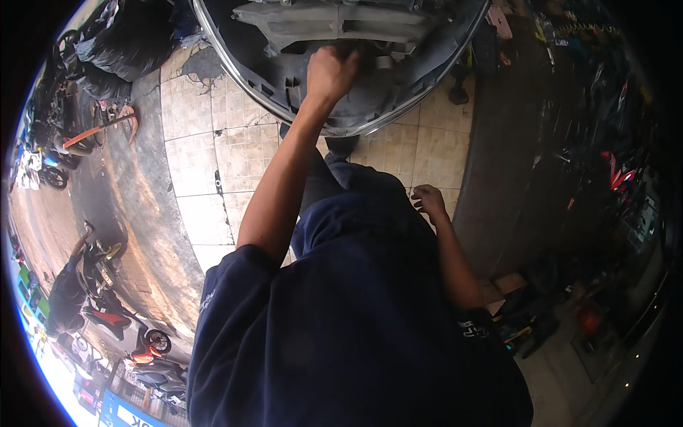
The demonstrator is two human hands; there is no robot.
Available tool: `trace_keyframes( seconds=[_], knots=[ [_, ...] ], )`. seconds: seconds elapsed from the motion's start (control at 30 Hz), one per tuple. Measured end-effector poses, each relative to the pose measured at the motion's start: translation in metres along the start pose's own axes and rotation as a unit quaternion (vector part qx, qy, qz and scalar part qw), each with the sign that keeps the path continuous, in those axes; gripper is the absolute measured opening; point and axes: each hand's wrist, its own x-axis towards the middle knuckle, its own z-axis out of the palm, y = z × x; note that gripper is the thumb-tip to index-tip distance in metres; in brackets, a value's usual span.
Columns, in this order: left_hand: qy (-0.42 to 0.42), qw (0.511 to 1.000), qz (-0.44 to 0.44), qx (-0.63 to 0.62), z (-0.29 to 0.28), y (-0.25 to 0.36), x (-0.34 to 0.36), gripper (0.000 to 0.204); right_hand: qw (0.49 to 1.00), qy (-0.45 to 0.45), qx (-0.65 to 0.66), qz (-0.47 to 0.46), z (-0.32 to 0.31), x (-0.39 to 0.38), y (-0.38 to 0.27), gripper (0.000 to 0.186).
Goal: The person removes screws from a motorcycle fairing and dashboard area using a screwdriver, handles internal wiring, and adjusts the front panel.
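At the top, a large dark plastic vehicle body part point(359, 107) with a shiny curved rim faces me; its inner side has slots, tabs and a grey moulded section point(334, 27). My left hand point(331, 75) reaches over the rim into it. The fingers are bent and closed against the inner side, just below the grey section, and whatever they grip is hidden. Lower on the right, beside my thigh, my right hand point(429, 201) hangs away from the part. Its fingers are loosely bent and apart, with nothing visible in them.
Pale tiles point(196, 171) cover the floor under me. Black bags point(128, 46) are piled at far left, near an orange bar point(99, 132). A person point(67, 295) is by parked motorbikes point(107, 317) at left. Dark clutter point(541, 313) lies at right.
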Motion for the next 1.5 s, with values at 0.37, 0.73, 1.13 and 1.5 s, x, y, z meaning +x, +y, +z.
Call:
trace_keyframes(
  seconds=[0.37, 0.73, 1.13, 1.5],
  knots=[
    [0.007, 1.000, -0.007, 0.024, 0.025, -0.024, 0.026, 0.037, 0.999, -0.033, -0.007, -0.032, 0.017, 0.001, 0.016, 0.026],
    [0.039, 0.996, 0.082, 0.008, 0.021, 0.003, 0.012, 0.014, 0.979, 0.009, -0.197, -0.047, 0.103, 0.054, 0.078, 0.023],
    [-0.071, 0.946, -0.028, -0.316, -0.030, -0.040, -0.101, 0.024, 0.921, 0.065, -0.356, -0.140, 0.170, 0.035, 0.088, 0.024],
    [-0.376, 0.784, -0.352, 0.346, 0.029, -0.323, -0.336, 0.108, 0.866, -0.011, -0.466, -0.179, 0.234, 0.031, 0.119, 0.076]
  ],
)
